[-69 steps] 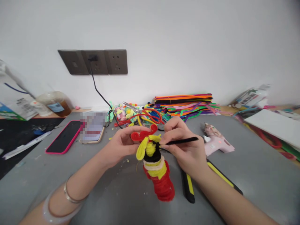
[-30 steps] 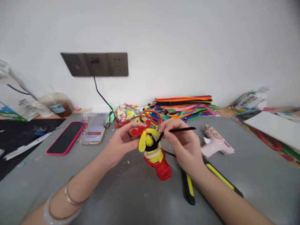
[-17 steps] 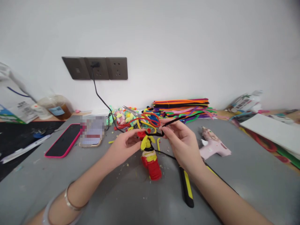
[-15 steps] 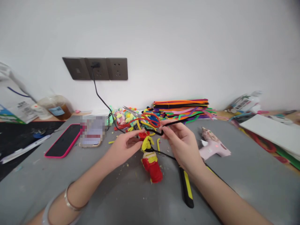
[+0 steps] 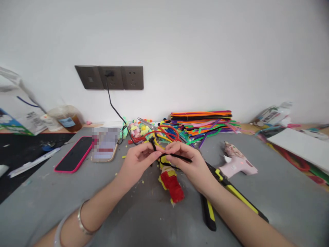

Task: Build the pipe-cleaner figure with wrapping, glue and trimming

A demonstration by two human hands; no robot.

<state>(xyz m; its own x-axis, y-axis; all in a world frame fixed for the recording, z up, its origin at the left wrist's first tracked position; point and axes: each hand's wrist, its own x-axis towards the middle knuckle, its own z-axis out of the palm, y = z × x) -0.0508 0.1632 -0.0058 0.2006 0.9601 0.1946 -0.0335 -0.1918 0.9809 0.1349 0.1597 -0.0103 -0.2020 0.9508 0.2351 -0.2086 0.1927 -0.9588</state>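
My left hand (image 5: pixel 140 159) pinches a bent black pipe cleaner (image 5: pixel 183 158) between thumb and fingers. A short end of it sticks up above that hand. My right hand (image 5: pixel 191 163) is closed on the same pipe cleaner, its fingertips meeting those of the left. Just below both hands lies a red and yellow fuzzy figure (image 5: pixel 174 188) with a black strand around its narrow part. My fingers hide its upper end. Pliers with black and yellow handles (image 5: pixel 243 197) lie partly under my right forearm.
A pink glue gun (image 5: pixel 239 164) lies right of my hands. Behind are bundled pipe cleaners (image 5: pixel 202 116), scissors (image 5: pixel 146 122) and red coiled wire (image 5: pixel 169 132). Two phones, one pink-cased (image 5: pixel 74 154), one pixelated (image 5: pixel 106 145), lie left. A black cord (image 5: pixel 114 108) drops from the wall socket (image 5: pixel 109 78).
My right hand has come down and left to meet my left hand, bringing the black pipe cleaner lower, over the figure's top. The view has shifted slightly.
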